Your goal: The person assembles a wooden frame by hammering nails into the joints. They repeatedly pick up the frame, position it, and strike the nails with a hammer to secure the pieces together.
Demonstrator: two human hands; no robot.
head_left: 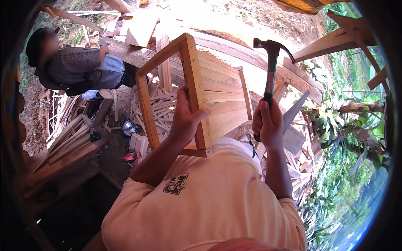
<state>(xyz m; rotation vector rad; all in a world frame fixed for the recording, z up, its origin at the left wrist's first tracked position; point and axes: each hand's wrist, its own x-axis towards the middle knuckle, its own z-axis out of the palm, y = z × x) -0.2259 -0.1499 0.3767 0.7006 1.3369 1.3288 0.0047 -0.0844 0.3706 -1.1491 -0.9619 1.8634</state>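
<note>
Frame (pixel 199 98) and hammer (pixel 270 77) in hand.
Left hand (pixel 187 115) grips frame's bar (pixel 191 67) along slats' (pixel 224 97) edge; right hand (pixel 268 121) clenched round upright hammer.

The frame's (pixel 196 83) left half is open to pass through, its right side blocked by the left hand (pixel 187 112); right edge to hammer (pixel 271 71), a narrow gap; saw (pixel 293 111) beyond

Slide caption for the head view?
Left fingers grip a slatted wooden frame, right fingers a claw hammer; wood strips lie beyond.
</note>
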